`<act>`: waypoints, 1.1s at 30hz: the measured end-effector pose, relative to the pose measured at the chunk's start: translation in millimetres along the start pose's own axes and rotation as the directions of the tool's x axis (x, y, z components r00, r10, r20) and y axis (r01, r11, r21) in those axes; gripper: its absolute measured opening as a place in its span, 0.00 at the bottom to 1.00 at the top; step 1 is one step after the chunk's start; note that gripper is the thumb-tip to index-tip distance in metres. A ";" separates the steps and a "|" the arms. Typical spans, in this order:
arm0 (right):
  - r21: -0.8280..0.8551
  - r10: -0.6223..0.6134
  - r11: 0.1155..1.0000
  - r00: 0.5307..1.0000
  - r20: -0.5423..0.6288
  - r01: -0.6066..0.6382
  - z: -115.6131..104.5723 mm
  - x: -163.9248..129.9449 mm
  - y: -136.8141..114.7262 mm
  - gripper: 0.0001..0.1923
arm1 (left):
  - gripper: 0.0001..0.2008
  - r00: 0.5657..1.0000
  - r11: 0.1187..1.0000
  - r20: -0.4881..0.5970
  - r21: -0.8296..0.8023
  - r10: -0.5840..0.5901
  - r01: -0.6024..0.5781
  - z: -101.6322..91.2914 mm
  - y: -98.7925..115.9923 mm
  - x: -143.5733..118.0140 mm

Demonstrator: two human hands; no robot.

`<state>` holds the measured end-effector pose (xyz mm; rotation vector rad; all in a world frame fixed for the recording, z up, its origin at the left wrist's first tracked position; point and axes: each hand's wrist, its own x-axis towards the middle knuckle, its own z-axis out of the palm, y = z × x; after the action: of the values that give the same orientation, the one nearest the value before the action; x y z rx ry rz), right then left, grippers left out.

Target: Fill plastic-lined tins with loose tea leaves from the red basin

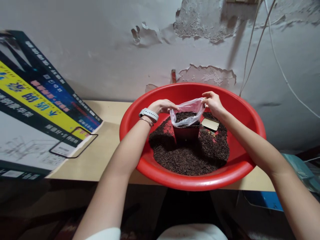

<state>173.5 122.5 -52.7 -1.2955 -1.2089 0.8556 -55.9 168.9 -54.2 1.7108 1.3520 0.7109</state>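
The left hand (162,106) pinches the left edge of the clear plastic bag (188,112); its grip is closed on the film, with the fingers curled over the rim. The right hand (213,101) pinches the right edge of the same bag, thumb and fingertips pressed together on the film at the upper right corner. The bag mouth is stretched open between the two grips, so the bag lies directly between the hands and slightly below them. The bag lines a dark red pot (186,133), and its upper edge stands above the pot's rim. Dark granular material (186,116) fills the bag almost to the rim. The pot stands upright in the middle of a red basin (225,180), on a loose bed of dark granules (190,158) that covers the basin floor. A small flat card (210,124), pale with a darker border, lies on the granules just right of the pot, under the right hand. No writing is readable on it. A pale watch (149,114) and a thin bangle (146,121) sit on the left wrist. The basin rests on a light wooden bench (105,150) against a wall with flaking paint (200,20). A large printed carton (37,110) leans at the left end of the bench. It carries blue, yellow and white panels with characters in an East Asian script, seen upside down and too blurred to read, plus line drawings on the white panel. Thin cables (252,43) hang down the wall at the right.
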 end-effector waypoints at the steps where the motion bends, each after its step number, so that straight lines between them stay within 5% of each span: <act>1: -0.019 -0.034 0.999 0.999 -0.025 0.034 -1.2 1.1 -1.3 0.20 | 0.11 1.000 1.000 -0.001 -0.022 -0.008 0.008 -2.6 0.4 3.1; 5: -0.068 -0.124 0.991 0.988 -0.088 0.119 -6.7 6.5 -7.7 0.18 | 0.09 0.991 0.994 -0.119 -0.088 0.058 -0.069 -13.7 4.9 8.0; 8: -0.217 -0.173 0.964 0.981 -0.086 0.152 -15.2 9.9 -9.9 0.16 | 0.12 0.979 0.997 -0.187 0.007 0.081 -0.081 -16.3 8.4 3.4; 11: -0.417 0.014 0.909 0.997 0.076 0.019 -26.9 7.6 -11.4 0.16 | 0.18 0.999 0.986 0.019 0.159 -0.045 0.042 -12.2 10.0 -4.2; 13: -0.473 0.256 0.875 0.926 0.277 -0.101 -33.8 3.7 -14.6 0.19 | 0.20 0.956 0.963 0.241 0.250 -0.166 0.104 -9.4 11.1 -8.2; 15: -0.480 0.358 0.865 0.849 0.389 -0.146 -38.5 1.1 -19.9 0.18 | 0.18 0.930 0.955 0.320 0.284 -0.181 0.088 -10.1 13.8 -10.6; 17: -0.443 0.267 0.890 0.910 0.317 -0.107 -41.0 1.8 -25.6 0.14 | 0.15 0.971 0.966 0.211 0.253 -0.112 0.056 -15.4 18.6 -12.3; 20: -0.352 0.042 0.936 0.997 0.062 -0.017 -41.2 6.9 -30.3 0.11 | 0.13 0.996 0.985 -0.078 0.163 -0.039 0.051 -23.5 28.0 -15.2; 24: -0.344 -0.036 0.938 0.999 0.034 0.045 -35.7 8.7 -27.6 0.17 | 0.12 0.967 0.994 -0.253 0.103 -0.014 0.042 -15.7 38.6 -20.4; 27: -0.343 -0.150 0.929 0.989 -0.011 0.137 -31.7 7.1 -25.3 0.20 | 0.13 0.934 0.997 -0.347 0.028 0.081 -0.076 -7.5 43.2 -23.7; 33: -0.390 -0.259 0.896 0.963 -0.071 0.213 -27.9 10.5 -17.5 0.17 | 0.13 0.916 0.992 -0.383 0.089 0.120 -0.093 -13.1 41.3 -24.2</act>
<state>199.8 123.5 -30.4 -1.4449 -1.4468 0.3681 -52.5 145.5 -10.6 1.7697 1.5722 1.1251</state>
